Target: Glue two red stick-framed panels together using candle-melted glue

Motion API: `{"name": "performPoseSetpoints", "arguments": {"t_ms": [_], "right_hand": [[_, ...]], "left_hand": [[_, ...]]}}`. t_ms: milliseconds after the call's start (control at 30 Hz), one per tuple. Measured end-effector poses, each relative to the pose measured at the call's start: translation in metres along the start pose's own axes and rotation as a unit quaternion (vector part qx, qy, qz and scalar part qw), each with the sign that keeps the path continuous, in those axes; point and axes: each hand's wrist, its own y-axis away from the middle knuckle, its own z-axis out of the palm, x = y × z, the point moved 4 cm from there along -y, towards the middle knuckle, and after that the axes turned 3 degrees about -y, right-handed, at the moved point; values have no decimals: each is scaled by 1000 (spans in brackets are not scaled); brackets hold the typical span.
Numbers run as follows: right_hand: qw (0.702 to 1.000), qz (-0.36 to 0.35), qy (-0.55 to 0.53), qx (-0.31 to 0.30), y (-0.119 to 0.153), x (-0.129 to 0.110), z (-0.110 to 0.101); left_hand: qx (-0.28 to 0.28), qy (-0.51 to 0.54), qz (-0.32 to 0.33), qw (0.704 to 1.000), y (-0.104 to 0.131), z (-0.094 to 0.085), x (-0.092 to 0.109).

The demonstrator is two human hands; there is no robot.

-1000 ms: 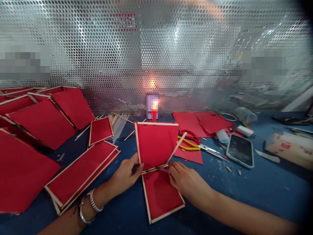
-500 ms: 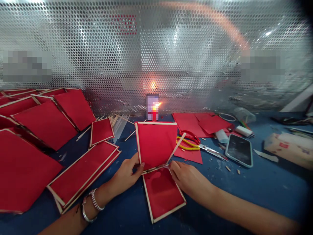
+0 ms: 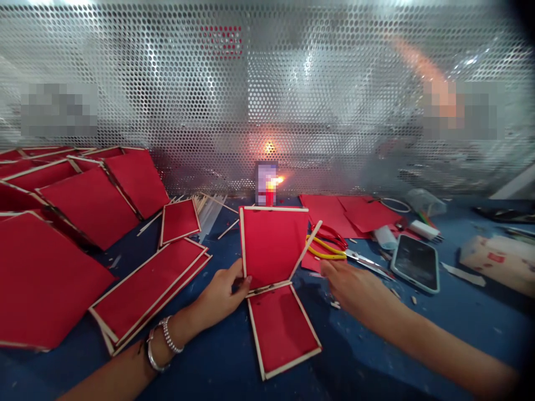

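The hands are apart. The left hand [image 3: 225, 291] pinches the lower left corner of a red panel [image 3: 273, 245], raised between the hands. It meets a second panel [image 3: 284, 334], flat on the worktop [image 3: 200, 370], along a seam [image 3: 270, 288]. The right hand [image 3: 351, 284] hovers right of both, fingers bunched; whether they hold anything is unclear. A firm, still left grip should keep the seam square, and the slanting stick [image 3: 307, 250] seems best kept clear of the candle [image 3: 270, 198] beyond. Right of the right hand, a box [image 3: 474, 250] bears a red label [image 3: 496, 257], unreadable.
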Motion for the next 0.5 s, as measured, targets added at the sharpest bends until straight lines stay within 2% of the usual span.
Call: {"name": "performPoseSetpoints", "arguments": {"t_ms": [100,267,367,500], "right_hand": [[998,16,-51,-19,5,1,-2],[971,-37,-210,-110,17,-37,4],[960,-69,-233,-139,19,-56,8],[960,-88,-228,-139,20,-64,11]], "left_hand": [[3,-2,1,1000,0,0,1],[8,-5,-13,1000,0,0,0],[-4,-1,-19,1000,1,2,-1],[15,1,-15,1000,0,2,-1]]}}
